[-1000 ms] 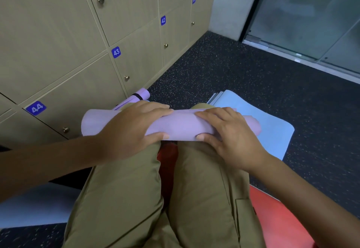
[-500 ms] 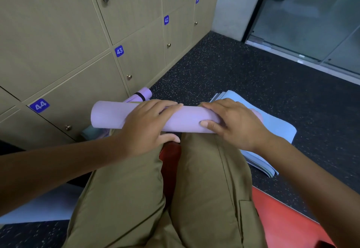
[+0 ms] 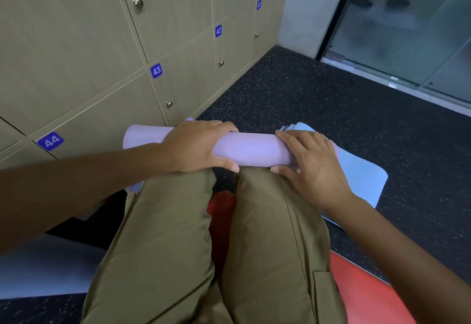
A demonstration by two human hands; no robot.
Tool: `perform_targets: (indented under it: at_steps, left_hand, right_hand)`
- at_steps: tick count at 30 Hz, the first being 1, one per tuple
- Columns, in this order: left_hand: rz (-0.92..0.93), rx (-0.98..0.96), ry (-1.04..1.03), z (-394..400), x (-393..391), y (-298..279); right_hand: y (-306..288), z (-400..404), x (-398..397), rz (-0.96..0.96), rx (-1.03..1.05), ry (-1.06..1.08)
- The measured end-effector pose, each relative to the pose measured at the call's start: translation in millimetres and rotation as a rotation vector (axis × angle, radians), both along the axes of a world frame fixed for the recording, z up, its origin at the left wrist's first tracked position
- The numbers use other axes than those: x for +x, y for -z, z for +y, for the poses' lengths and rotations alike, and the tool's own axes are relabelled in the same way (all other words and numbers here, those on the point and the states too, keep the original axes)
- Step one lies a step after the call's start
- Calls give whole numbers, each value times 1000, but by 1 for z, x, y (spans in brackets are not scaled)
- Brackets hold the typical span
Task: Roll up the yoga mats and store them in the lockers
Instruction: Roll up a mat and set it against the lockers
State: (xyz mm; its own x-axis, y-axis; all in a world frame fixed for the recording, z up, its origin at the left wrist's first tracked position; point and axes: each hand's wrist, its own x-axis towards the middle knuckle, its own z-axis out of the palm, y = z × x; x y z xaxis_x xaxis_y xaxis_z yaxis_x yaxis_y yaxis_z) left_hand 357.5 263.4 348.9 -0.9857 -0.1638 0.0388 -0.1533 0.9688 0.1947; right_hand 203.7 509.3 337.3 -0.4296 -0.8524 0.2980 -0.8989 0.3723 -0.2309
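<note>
The purple mat is rolled into a tube and lies across the person's knees, close to the lockers. The left hand has a curled grip round the left part of the roll, and the right hand has its fingers bent over the right end with the thumb tucked under. A stack of blue mats lies flat on the dark floor beside the right knee.

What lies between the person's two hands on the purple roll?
In the head view, only a bare stretch of the purple mat roll lies between the left hand and right hand.
</note>
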Motion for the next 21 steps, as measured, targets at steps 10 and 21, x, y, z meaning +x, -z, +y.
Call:
perform_targets:
  at_steps: [10, 21]
  left_hand:
    - [121, -399, 157, 2, -19, -3]
    - [72, -488, 188, 7, -55, -19]
  right_hand:
    - [-12, -20, -35, -222, 168, -43]
    - [-13, -17, -45, -454, 61, 62]
